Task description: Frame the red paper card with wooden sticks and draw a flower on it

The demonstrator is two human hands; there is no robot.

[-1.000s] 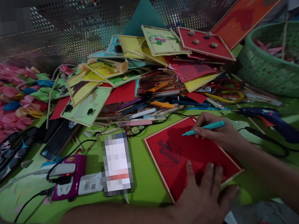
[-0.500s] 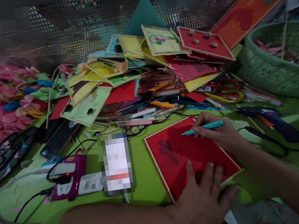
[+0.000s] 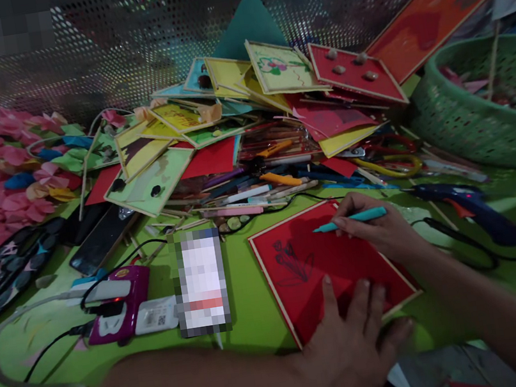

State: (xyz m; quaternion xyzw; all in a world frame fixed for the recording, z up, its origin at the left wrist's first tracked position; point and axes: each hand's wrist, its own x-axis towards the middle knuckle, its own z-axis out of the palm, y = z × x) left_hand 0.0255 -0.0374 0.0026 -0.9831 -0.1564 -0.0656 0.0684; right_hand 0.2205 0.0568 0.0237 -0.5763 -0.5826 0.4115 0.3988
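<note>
A red card (image 3: 322,235) edged with thin pale wooden strips lies tilted on the green tabletop. A dark line drawing of flowers (image 3: 292,263) with stems and leaves is on its left part. My left hand (image 3: 352,341) rests flat on the card's lower part, fingers spread. A turquoise marker pen (image 3: 363,218) is pinched in my right hand (image 3: 377,227), over the card's upper part. The pen points left, up and right of the drawing; whether its tip touches the card I cannot tell.
Behind lie a heap of framed coloured cards (image 3: 150,184), pens and sticks (image 3: 239,195). A glue gun (image 3: 479,212) and green basket (image 3: 440,114) are at right. Left of the card are a phone (image 3: 201,283), a purple power strip (image 3: 141,292) with cables, and pink paper flowers (image 3: 5,160).
</note>
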